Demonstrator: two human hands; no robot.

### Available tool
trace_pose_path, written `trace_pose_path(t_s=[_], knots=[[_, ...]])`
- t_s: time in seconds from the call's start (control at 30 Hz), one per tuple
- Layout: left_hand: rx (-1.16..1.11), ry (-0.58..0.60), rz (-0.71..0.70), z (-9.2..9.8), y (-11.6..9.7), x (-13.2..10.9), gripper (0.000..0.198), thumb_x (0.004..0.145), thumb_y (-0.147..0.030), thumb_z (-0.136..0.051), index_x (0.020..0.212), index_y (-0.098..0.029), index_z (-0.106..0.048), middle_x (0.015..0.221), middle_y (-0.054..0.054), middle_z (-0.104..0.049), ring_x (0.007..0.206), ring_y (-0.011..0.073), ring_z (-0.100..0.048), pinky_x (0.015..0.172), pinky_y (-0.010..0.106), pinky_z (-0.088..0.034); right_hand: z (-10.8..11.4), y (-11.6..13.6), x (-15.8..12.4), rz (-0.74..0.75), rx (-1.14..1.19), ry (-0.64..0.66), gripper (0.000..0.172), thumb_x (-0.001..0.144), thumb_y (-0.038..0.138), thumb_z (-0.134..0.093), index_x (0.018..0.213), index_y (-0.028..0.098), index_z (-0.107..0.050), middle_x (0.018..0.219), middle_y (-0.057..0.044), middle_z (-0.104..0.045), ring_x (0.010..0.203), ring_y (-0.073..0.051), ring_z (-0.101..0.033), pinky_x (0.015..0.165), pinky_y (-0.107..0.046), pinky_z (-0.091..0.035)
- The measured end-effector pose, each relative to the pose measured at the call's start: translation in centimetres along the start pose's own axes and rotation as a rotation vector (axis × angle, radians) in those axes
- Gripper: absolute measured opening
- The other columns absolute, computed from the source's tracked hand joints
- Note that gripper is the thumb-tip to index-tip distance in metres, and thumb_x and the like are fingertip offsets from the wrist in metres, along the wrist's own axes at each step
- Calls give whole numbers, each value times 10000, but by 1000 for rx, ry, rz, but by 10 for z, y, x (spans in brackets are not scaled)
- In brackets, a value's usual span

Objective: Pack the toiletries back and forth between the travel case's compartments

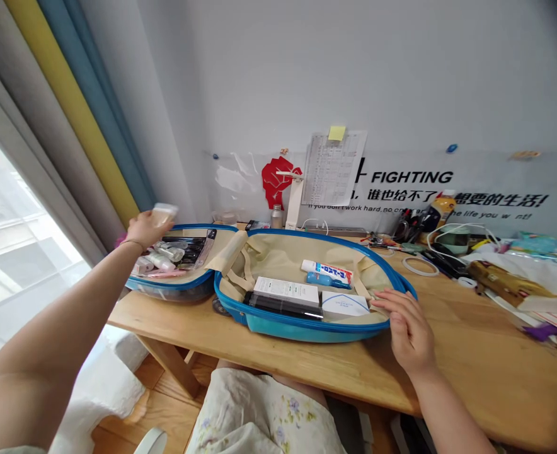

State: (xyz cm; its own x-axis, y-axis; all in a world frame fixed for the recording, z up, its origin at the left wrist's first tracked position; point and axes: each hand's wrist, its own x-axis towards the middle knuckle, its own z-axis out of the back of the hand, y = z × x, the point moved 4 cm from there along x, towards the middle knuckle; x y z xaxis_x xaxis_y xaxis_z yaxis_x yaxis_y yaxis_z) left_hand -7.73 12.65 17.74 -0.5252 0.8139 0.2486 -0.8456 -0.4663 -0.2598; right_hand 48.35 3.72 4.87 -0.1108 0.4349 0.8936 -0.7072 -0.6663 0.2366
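A: Head view. Left hand (145, 230)?
B: Fingers are gripping a small pale plastic bottle (164, 213) above the left half of the open blue hard-shell suitcase (283, 328).
A: Right hand (408, 328)?
B: It is lying flat with fingers open, touching the suitcase's right rim on the wooden table (472, 353).

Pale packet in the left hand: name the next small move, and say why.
Probably lower the left hand and set the pale packet among the tubes in the case's left half: it is held just over them, while the right hand rests on the rim of the right half.
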Motion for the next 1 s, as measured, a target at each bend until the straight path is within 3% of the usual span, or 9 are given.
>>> trace_pose_path(t_s=[0.1, 0.13, 0.23, 0.37, 0.5, 0.7, 0.83, 1.0], knots=[[-119, 58, -303, -10, -79, -26, 738, 849, -608, -541, 1445, -216, -352, 1456, 34, -513, 1323, 267, -473, 1082, 337, -394, 0, 0, 0, 1, 2, -3, 324, 955, 268, -390, 934, 245, -712, 1010, -54, -732, 1062, -229, -659, 1012, -458, -439], [-202, 141, -510, -18, -112, -43, 751, 873, -578, -515, 1460, -146, -331, 1476, 105, -482, 1344, 310, -444, 1108, 381, -362, 0, 0, 0, 3, 3, -5, 321, 953, 265, -391, 938, 245, -711, 1014, -53, -732, 1064, -229, -659, 1011, -459, -439], [-242, 381, -852, -50, -193, -110, 811, 838, -576, -582, 1486, -173, -306, 1516, 100, -425, 1364, 242, -431, 1134, 283, -325, 0, 0, -1, 0, 6, -8, 315, 948, 259, -395, 942, 246, -709, 1021, -52, -731, 1067, -228, -659, 1017, -465, -438], [-188, 585, -1025, -90, -257, -187, 913, 755, -591, -687, 1489, -192, -319, 1462, 148, -467, 1329, 261, -478, 1130, 313, -353, 0, -1, -1, -23, 1, 7, 334, 949, 282, -383, 935, 246, -714, 1012, -57, -732, 1063, -229, -661, 1029, -483, -436], [-118, 722, -1086, -110, -283, -225, 995, 723, -625, -699, 1511, -214, -253, 1479, 170, -423, 1348, 323, -455, 1108, 416, -384, 0, -1, -2, -44, -13, 22, 340, 948, 297, -383, 932, 248, -719, 1005, -57, -734, 1066, -228, -661, 1032, -481, -442], [-116, 856, -1158, -113, -290, -243, 1007, 760, -614, -679, 1542, -217, -184, 1552, 168, -319, 1413, 314, -368, 1147, 429, -332, 2, 2, 0, -10, -7, 14, 309, 946, 259, -399, 949, 252, -709, 1028, -48, -730, 1079, -221, -655, 1038, -463, -434], [-166, 839, -1206, -118, -292, -243, 777, 880, -569, -554, 1529, -261, -259, 1526, 134, -376, 1390, 283, -405, 1140, 421, -335, 2, 3, 0, -17, -7, 28, 309, 945, 255, -400, 965, 253, -708, 1039, -47, -729, 1078, -221, -655, 1041, -460, -432], [-143, 841, -1376, -123, -294, -245, 541, 966, -439, -448, 1488, -307, -388, 1520, 75, -411, 1441, 239, -332, 1174, 382, -272, 2, 3, 1, -28, -21, 29, 326, 950, 280, -387, 953, 254, -712, 1014, -52, -731, 1059, -225, -661, 1018, -465, -448]])
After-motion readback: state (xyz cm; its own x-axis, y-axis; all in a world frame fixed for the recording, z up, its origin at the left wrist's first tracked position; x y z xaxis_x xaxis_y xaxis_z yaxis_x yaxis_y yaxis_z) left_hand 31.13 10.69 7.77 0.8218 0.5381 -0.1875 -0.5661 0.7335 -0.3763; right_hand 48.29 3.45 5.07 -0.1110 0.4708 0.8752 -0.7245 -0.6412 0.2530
